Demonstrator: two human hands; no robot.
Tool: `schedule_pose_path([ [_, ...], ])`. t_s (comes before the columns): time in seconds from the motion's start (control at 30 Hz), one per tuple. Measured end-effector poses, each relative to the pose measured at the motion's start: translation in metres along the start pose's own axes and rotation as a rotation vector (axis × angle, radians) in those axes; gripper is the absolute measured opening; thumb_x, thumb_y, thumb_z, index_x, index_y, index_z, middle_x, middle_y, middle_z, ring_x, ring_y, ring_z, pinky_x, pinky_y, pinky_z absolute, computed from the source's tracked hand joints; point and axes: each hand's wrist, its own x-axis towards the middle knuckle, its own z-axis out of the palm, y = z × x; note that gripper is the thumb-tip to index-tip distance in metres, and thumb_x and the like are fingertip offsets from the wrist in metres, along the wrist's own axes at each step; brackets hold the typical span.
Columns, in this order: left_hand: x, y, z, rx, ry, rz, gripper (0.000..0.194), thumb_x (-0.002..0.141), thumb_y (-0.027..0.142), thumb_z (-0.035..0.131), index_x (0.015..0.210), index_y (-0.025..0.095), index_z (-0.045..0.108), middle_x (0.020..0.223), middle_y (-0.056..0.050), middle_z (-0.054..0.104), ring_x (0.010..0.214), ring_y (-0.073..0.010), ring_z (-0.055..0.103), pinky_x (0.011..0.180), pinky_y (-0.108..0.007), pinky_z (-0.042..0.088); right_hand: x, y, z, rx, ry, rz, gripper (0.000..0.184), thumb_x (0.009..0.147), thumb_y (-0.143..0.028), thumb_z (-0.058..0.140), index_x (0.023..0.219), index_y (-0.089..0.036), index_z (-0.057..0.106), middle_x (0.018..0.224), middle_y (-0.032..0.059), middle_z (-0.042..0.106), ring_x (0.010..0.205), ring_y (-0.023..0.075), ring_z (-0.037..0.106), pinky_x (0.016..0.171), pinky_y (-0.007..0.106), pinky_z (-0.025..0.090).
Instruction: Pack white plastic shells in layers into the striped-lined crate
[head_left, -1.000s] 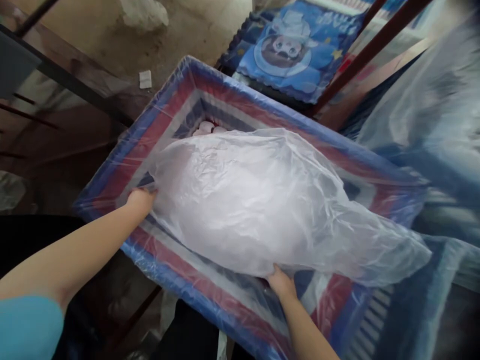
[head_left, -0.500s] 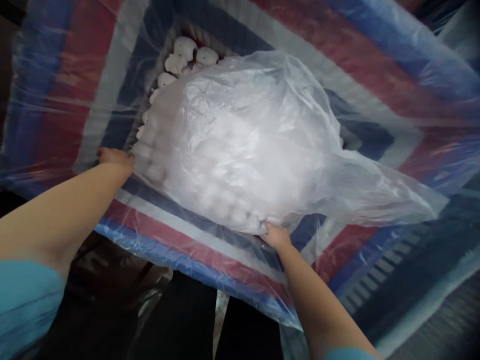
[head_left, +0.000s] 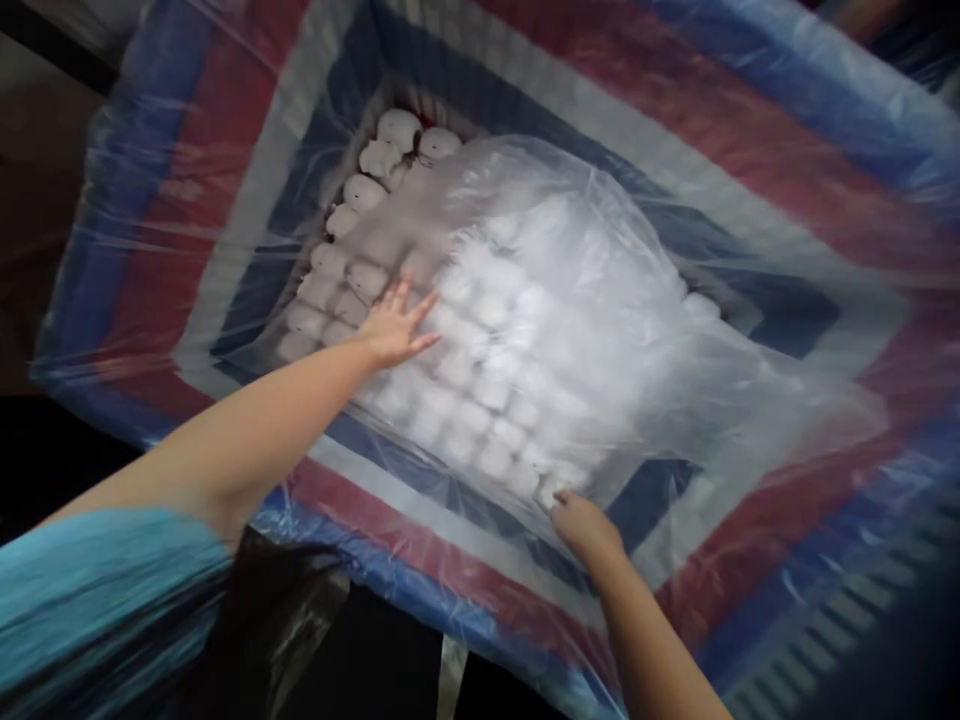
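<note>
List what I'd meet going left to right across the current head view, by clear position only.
Light-blue fabric sleeve, bare left hand with spread fingers, bare right hand at the near edge of the bulging contents, narrowing end of the translucent whitish plastic bag.

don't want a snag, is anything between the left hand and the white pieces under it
Yes: the cloudy plastic covers most of the white pieces, including those under the left hand. A few past its edge, toward the picture's upper left, look uncovered.
</note>
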Motion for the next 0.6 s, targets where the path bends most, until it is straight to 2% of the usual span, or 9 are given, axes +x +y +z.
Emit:
schedule_pose_path([
  [0.1, 0.035, 0.008, 0.017, 0.015, -0.165, -0.035, 0.073, 0.087, 0.064, 0.034, 0.149, 0.035, 0.008, 0.156, -0.005, -0.012, 0.142, -0.0351, -0.004, 0.113, -0.052, 0.009, 0.001, -0.023, -0.053, 0.211, 0.781, -0.169, 0.057, 0.088, -0.041, 0.034, 0.137, -0.012, 0.043, 0.142, 0.0181, 0.038, 0.133, 0.0281, 0.035, 0.108, 0.043, 0.029],
  [0.13, 0.042, 0.009, 0.023, 0.016, -0.199, -0.066, 0.072, 0.088, 0.063, 0.032, 0.149, 0.035, 0.007, 0.155, -0.005, -0.012, 0.142, -0.0355, -0.005, 0.113, -0.053, 0.008, 0.007, -0.031, -0.070, 0.243, 0.944, -0.190, 0.065, 0.088, -0.046, 0.035, 0.142, -0.011, 0.035, 0.148, 0.0193, 0.027, 0.138, 0.0306, 0.024, 0.110, 0.047, 0.025],
  [0.17, 0.045, 0.010, 0.029, 0.014, -0.221, -0.104, 0.070, 0.088, 0.062, 0.032, 0.148, 0.036, 0.007, 0.155, -0.004, -0.013, 0.142, -0.0363, -0.005, 0.113, -0.054, 0.009, 0.017, -0.038, -0.085, 0.265, 1.004, -0.174, 0.071, 0.087, -0.051, 0.036, 0.145, -0.011, 0.027, 0.151, 0.0198, 0.016, 0.141, 0.0331, 0.015, 0.110, 0.052, 0.022],
  [0.23, 0.045, 0.010, 0.038, -0.005, -0.204, -0.150, 0.068, 0.089, 0.059, 0.033, 0.148, 0.037, 0.009, 0.156, -0.004, -0.009, 0.142, -0.0381, -0.001, 0.112, -0.056, 0.010, 0.045, -0.045, -0.109, 0.292, 0.885, -0.076, 0.076, 0.087, -0.055, 0.037, 0.148, -0.015, 0.018, 0.154, 0.0195, 0.005, 0.142, 0.0363, 0.005, 0.109, 0.058, 0.019],
  [0.33, 0.042, 0.010, 0.034, -0.081, 0.059, -0.137, 0.062, 0.092, 0.051, 0.032, 0.148, 0.026, 0.025, 0.154, -0.010, 0.017, 0.139, -0.0335, 0.021, 0.113, -0.048, 0.020, 0.093, -0.036, -0.126, 0.344, 0.623, 0.162, 0.076, 0.087, -0.056, 0.038, 0.148, -0.015, 0.020, 0.154, 0.0212, 0.001, 0.141, 0.0381, 0.006, 0.109, 0.059, 0.017],
  [0.4, 0.050, 0.006, 0.017, -0.160, 0.343, -0.205, 0.056, 0.094, 0.044, 0.031, 0.142, 0.016, 0.037, 0.146, -0.012, 0.033, 0.135, -0.0260, 0.032, 0.114, -0.038, 0.025, 0.117, -0.023, -0.128, 0.419, 0.621, 0.260, 0.077, 0.088, -0.053, 0.037, 0.148, -0.008, 0.018, 0.153, 0.0252, 0.002, 0.141, 0.0383, 0.009, 0.110, 0.057, 0.018],
  [0.47, 0.070, -0.003, -0.009, -0.218, 0.546, -0.333, 0.051, 0.095, 0.039, 0.031, 0.138, 0.012, 0.043, 0.145, -0.011, 0.034, 0.137, -0.0221, 0.028, 0.115, -0.033, 0.022, 0.130, -0.012, -0.124, 0.464, 0.685, 0.250, 0.078, 0.089, -0.051, 0.035, 0.148, -0.003, 0.014, 0.151, 0.0278, 0.005, 0.141, 0.0375, 0.011, 0.110, 0.055, 0.019],
  [0.53, 0.097, -0.015, -0.038, -0.239, 0.646, -0.441, 0.051, 0.097, 0.037, 0.028, 0.140, 0.012, 0.040, 0.150, -0.010, 0.027, 0.141, -0.0227, 0.018, 0.118, -0.037, 0.016, 0.135, -0.006, -0.118, 0.443, 0.721, 0.188, 0.078, 0.089, -0.051, 0.033, 0.148, -0.003, 0.013, 0.151, 0.0273, 0.008, 0.141, 0.0361, 0.011, 0.111, 0.055, 0.018],
  [0.6, 0.123, -0.025, -0.064, -0.239, 0.559, -0.449, 0.055, 0.098, 0.036, 0.015, 0.144, 0.010, 0.032, 0.150, -0.012, 0.026, 0.141, -0.0252, 0.019, 0.115, -0.045, 0.021, 0.137, -0.007, -0.111, 0.410, 0.728, 0.167, 0.078, 0.089, -0.052, 0.032, 0.148, -0.004, 0.015, 0.152, 0.0259, 0.010, 0.142, 0.0353, 0.011, 0.111, 0.055, 0.016],
])
